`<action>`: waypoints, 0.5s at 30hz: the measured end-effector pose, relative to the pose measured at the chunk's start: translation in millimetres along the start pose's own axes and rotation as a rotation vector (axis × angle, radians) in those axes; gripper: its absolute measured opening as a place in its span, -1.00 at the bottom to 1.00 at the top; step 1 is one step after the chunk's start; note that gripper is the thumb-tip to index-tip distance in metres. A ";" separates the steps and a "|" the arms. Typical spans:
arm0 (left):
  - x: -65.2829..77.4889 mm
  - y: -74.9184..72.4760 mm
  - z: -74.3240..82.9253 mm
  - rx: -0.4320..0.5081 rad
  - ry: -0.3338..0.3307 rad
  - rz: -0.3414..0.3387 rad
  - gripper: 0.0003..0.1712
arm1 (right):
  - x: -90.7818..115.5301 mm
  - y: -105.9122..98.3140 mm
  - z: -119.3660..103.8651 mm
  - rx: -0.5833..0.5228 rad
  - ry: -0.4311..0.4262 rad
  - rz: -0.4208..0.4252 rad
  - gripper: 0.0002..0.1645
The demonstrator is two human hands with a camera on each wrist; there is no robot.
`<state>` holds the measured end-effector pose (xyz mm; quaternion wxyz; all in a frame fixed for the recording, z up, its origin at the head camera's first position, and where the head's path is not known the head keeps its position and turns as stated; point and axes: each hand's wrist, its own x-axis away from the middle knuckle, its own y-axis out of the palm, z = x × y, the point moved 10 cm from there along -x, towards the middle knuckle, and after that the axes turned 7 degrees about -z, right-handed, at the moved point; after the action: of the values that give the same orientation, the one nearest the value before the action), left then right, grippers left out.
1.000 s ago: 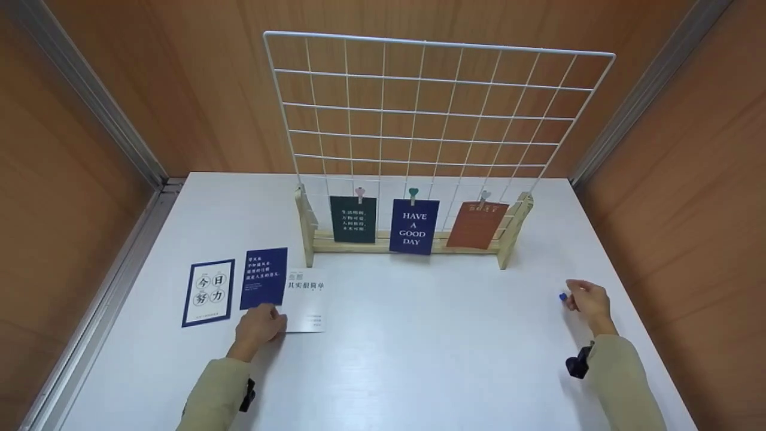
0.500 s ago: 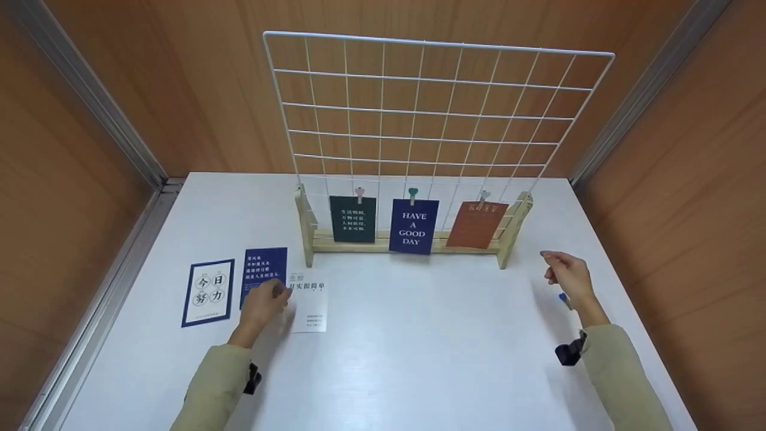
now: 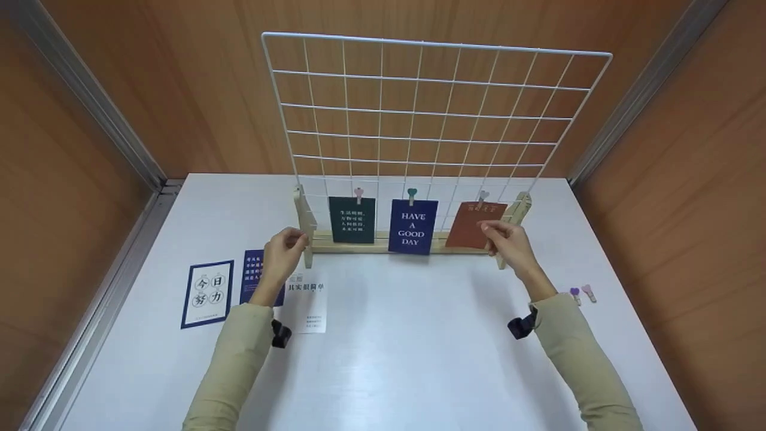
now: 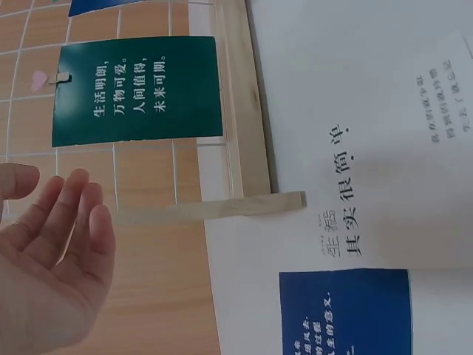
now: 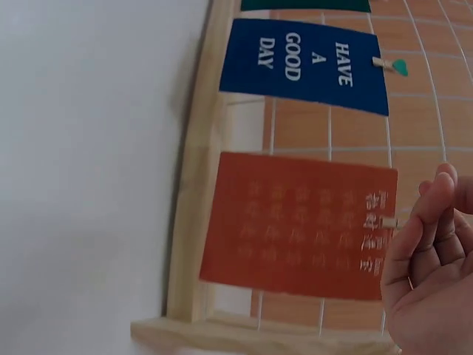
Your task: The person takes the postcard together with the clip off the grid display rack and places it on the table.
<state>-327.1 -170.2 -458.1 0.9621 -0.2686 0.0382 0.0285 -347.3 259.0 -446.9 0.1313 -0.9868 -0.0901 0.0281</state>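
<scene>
Head: white table (image 3: 389,371), wood-grain walls (image 3: 688,179).

The white table (image 3: 383,371) bears a white wire grid (image 3: 413,112) at twelve o'clock, an orange rectangular card (image 3: 470,224) on its five; a blue-bordered rectangular card (image 3: 207,293) at nine, a purple heart-topped clip (image 3: 575,292) at three.

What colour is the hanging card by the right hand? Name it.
The card is rust orange, clearest in the right wrist view.
</scene>
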 end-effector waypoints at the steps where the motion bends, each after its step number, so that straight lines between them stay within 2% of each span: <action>1: -1.7 2.9 1.2 0.004 0.000 -0.001 -0.77 | -2.6 6.5 -2.7 -0.007 -0.003 -0.009 -0.57; 5: -6.8 15.7 1.5 0.022 -0.012 -0.005 -0.77 | -12.4 31.1 -11.2 -0.020 -0.020 -0.029 -0.63; 10: -12.3 31.7 -5.4 0.079 -0.055 -0.013 -0.77 | -21.6 61.4 -17.0 -0.042 -0.028 -0.061 -0.69; 15: -17.4 44.8 -9.5 0.118 -0.084 -0.029 -0.64 | -30.9 87.3 -19.0 -0.085 -0.003 -0.094 -0.67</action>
<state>-348.4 -137.5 -487.7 0.9773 -0.2107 -0.0045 0.0235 -361.3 165.6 -450.7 0.0903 -0.9862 -0.1376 0.0197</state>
